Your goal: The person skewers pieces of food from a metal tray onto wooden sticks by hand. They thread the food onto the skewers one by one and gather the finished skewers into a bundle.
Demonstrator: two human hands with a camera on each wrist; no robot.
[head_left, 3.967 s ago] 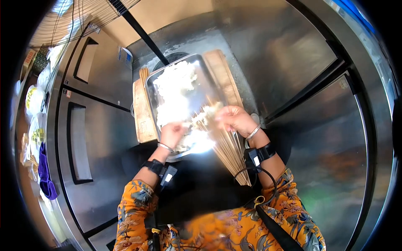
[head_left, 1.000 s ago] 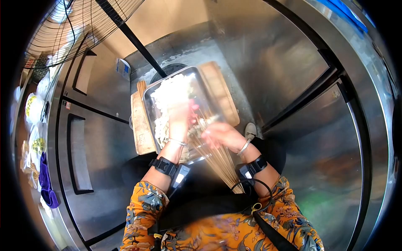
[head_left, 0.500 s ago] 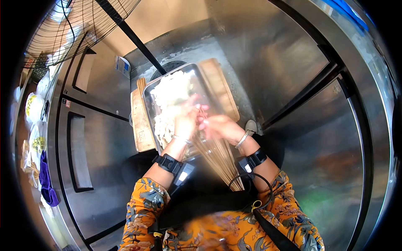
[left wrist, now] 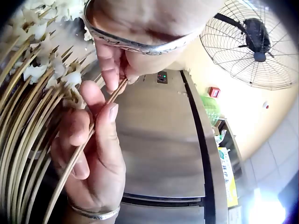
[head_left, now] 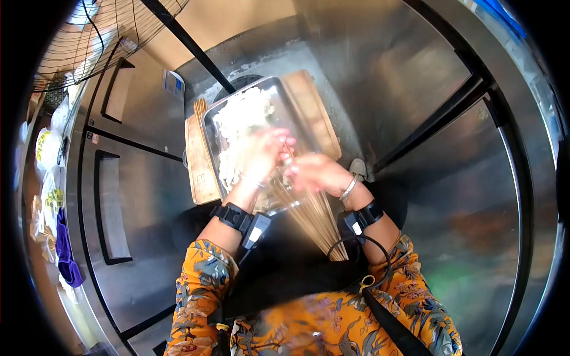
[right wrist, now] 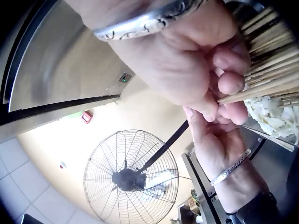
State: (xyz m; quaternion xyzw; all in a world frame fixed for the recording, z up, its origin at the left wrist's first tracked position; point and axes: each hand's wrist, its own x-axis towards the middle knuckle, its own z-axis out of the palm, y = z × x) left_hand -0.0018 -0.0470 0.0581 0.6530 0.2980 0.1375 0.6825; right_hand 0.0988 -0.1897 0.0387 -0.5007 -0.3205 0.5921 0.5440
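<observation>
My right hand [head_left: 320,173] pinches a thin wooden stick [left wrist: 71,164] or two between thumb and fingers, plainest in the left wrist view. At the sticks' far end, the fingertips of my left hand [head_left: 261,155] pinch them too, close to the right hand's fingertips. Both hands are above a metal tray [head_left: 289,98] of white, ragged pieces [head_left: 244,111]. Under and beside the right hand, a fanned bundle of sticks [head_left: 317,224] leans over the tray's near edge; white pieces [left wrist: 35,72] are on their upper ends.
The tray lies on a wooden board [head_left: 312,113]; more sticks [head_left: 200,110] lie along its left side. A black pole [head_left: 189,44] with a wire fan [right wrist: 128,179] rises behind. Steel cabinets [head_left: 142,196] flank both sides, and a shoe [head_left: 357,168] shows right of the board.
From the tray's near left part, my left hand has moved up and right to meet the right hand. The fingertips have come together at the sticks; over the last half second they barely shift.
</observation>
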